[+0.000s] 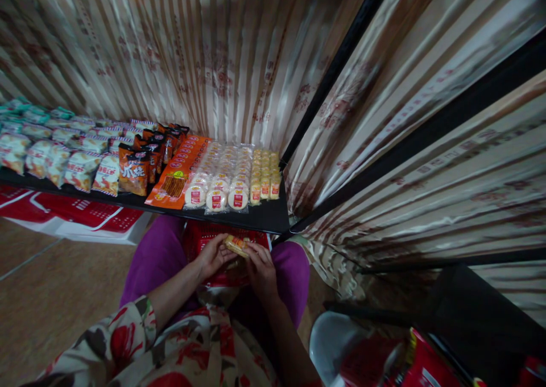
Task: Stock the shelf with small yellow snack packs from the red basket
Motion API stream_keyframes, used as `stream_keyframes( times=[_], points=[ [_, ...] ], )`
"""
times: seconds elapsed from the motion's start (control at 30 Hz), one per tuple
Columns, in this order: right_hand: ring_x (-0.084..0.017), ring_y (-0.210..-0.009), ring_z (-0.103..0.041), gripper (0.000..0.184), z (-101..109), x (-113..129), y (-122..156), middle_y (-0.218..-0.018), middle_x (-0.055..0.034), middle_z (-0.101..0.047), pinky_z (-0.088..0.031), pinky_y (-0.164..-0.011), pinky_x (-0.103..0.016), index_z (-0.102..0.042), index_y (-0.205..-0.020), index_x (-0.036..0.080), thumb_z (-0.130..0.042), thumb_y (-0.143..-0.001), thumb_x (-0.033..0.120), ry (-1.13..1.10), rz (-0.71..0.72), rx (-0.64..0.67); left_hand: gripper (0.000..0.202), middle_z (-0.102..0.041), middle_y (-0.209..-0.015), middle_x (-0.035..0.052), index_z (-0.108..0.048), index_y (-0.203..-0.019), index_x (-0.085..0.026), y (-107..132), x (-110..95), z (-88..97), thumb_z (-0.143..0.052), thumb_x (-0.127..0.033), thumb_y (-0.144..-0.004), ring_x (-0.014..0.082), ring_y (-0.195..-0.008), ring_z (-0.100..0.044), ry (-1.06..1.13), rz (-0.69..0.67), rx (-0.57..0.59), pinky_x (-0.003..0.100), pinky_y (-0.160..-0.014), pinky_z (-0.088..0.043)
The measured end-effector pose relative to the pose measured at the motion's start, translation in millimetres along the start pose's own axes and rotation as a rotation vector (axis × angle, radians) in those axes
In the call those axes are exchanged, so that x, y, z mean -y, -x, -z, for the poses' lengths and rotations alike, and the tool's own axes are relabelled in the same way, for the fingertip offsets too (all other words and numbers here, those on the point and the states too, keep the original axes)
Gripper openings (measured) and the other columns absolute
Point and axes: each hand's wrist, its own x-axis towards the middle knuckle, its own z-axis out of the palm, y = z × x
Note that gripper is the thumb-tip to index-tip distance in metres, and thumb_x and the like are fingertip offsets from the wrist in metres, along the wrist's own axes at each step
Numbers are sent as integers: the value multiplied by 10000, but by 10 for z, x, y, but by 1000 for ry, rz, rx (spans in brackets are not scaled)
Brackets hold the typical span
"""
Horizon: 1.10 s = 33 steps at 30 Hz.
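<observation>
Between my two hands is a small yellow wrapped snack [236, 246] with an orange-red label. My left hand [214, 256] grips its left end, and the fingers of my right hand [261, 263] close on its right end. Both hands are above my lap, over a red bag [200, 236] whose contents are mostly hidden. Just beyond them, on a black shelf [264, 219], stand rows of similar yellow wrapped snacks [265, 188]. Left of these lie clear packets of round white crackers [216, 198].
Further left on the shelf are an orange snack packet [177, 173], orange-black bags [134, 169] and white bags [83, 168]. Red-and-white bags [85, 208] lie below. Black poles [341, 205] and a striped curtain [239, 51] rise behind. A pale basin [333, 341] sits at lower right.
</observation>
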Motion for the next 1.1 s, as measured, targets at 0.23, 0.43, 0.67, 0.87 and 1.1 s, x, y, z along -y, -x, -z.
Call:
stream_keyframes(
  times=[0.23,0.43,0.67,0.87,1.1],
  points=[
    [-188,-1108,-509,277,-31,-91,-6,-1202,-83,-541,-441,-937,-387,-624,-1028,236,-394,-880,192,2,-107,-56,95,-673,-861,113,-568,-844,-89,45,-4,-17,-506,-72,-773,190,-812,-662,-8,-25,80,331,-794,-537],
    [-179,-1096,-531,286,-19,-149,-82,-1214,-88,-525,-452,-927,-352,-629,-1020,228,-394,-861,188,-36,-202,-33,129,-673,-918,103,-591,-818,-103,23,41,39,-612,-72,-694,214,-910,-639,-78,-96,202,340,-881,-500],
    [-179,-1048,-549,251,-22,-150,-170,-1117,-84,-570,-449,-912,-352,-648,-937,215,-431,-815,194,-98,-247,-92,264,-659,-884,46,-583,-824,-138,47,54,5,-705,-84,-596,154,-857,-632,-121,-127,240,249,-832,-492],
    [-182,-1004,-565,222,39,-106,-235,-1064,-94,-586,-451,-895,-359,-636,-896,193,-430,-813,202,-195,-277,-133,322,-652,-865,30,-578,-831,-154,78,72,-61,-733,-105,-552,126,-779,-617,-228,-109,214,209,-695,-485],
    [-171,-911,-593,166,48,-99,-362,-1121,-100,-555,-504,-781,-314,-640,-846,193,-525,-794,301,-340,-426,-184,319,-648,-756,13,-590,-795,-146,17,74,-188,-761,-185,-528,107,-679,-598,-314,-163,189,211,-646,-450]
  ],
)
